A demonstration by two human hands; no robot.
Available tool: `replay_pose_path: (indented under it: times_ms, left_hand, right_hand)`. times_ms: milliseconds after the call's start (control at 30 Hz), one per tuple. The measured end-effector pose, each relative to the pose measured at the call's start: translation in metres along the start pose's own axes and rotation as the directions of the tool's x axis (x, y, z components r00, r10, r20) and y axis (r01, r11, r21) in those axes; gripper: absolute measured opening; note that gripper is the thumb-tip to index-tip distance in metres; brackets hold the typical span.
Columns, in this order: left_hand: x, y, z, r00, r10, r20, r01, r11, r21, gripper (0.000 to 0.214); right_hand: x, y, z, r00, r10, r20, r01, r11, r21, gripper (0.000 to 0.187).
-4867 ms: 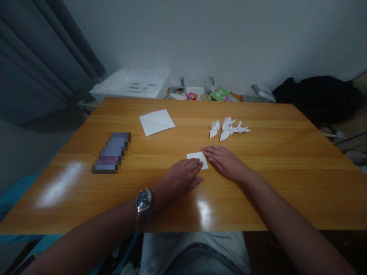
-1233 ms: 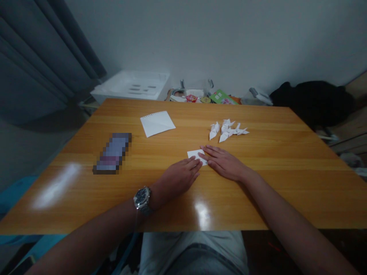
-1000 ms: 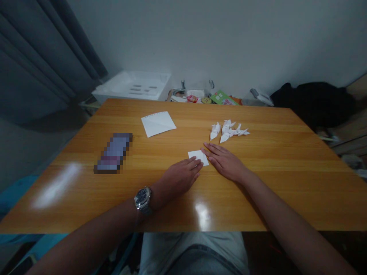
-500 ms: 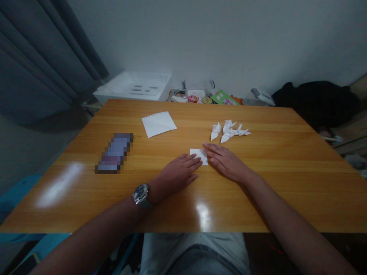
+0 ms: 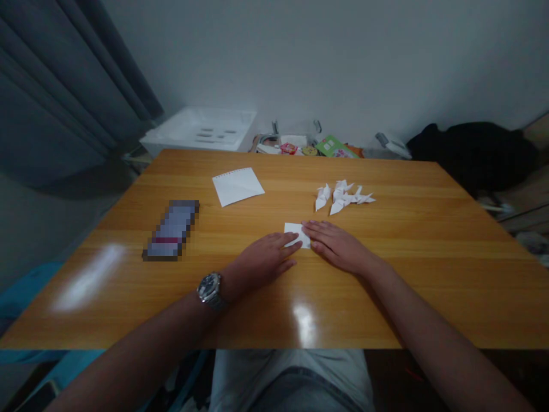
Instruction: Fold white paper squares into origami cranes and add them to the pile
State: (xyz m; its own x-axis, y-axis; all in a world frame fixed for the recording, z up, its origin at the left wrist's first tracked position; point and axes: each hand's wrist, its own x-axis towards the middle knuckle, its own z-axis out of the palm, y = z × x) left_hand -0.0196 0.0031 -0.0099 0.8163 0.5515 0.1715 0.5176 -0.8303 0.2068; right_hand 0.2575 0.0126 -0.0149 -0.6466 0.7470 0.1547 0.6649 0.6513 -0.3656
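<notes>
- Near edge: your lap in pale trousers (image 5: 291, 383) sits below the table's front edge, and your forearms reach forward over the varnished wooden table (image 5: 386, 303).
- Left hand (image 5: 261, 262): open, palm down and flat, gripping nothing; its fingertips (image 5: 291, 239) reach the near edge of the paper slip. A steel wristwatch (image 5: 210, 288) sits on the wrist.
- Right hand (image 5: 337, 246): open and flat too, not pinching; its fingers (image 5: 317, 230) lie across the slip's right part.
- Between the hands: a small white paper slip (image 5: 294, 230), flat on the wood. (Light, thin and easily creased, it may slide on the gloss; pin it with your fingertips, or lift it by a free edge.)
- Left of the hands: a pixelated oblong (image 5: 171, 230) lies on the table (too blurred to identify).
- Farther on: a larger white paper sheet (image 5: 238, 187) lies well apart from the slip, showing a diagonal crease.
- Right of that: a cluster of white origami cranes (image 5: 343, 197), just beyond your right fingers. (Crisp but easily crushed; hold them lightly by the body.)
- Beyond the table: a white plastic tray (image 5: 197, 131), assorted packets (image 5: 300, 147) and a black cloth heap (image 5: 472, 150).
</notes>
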Motion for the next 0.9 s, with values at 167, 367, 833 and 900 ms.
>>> replay_pose_path:
  times_ms: [167,367,833,900]
  left_hand:
    - [0.0,0.0,-0.003,1.0,-0.008,-0.026,0.009,1.0,0.027,0.046]
    - [-0.002,-0.003,-0.006,0.996,-0.072,-0.059,0.074,0.997,0.035,0.042]
    - [-0.001,-0.008,-0.011,0.984,-0.165,-0.065,0.169,0.984,0.054,0.046]
    - [-0.001,-0.01,-0.008,0.989,-0.137,-0.047,0.139,0.99,0.035,0.048]
  right_hand:
    - [-0.001,-0.001,-0.002,1.0,-0.013,0.008,0.014,0.999,-0.031,0.046]
    - [-0.002,-0.002,-0.004,0.998,-0.058,-0.018,0.056,0.996,-0.071,0.045]
    - [-0.001,-0.023,-0.009,0.978,-0.183,-0.104,0.189,0.981,0.047,0.037]
    - [0.0,-0.023,-0.007,0.981,-0.152,-0.117,0.158,0.987,0.043,0.038]
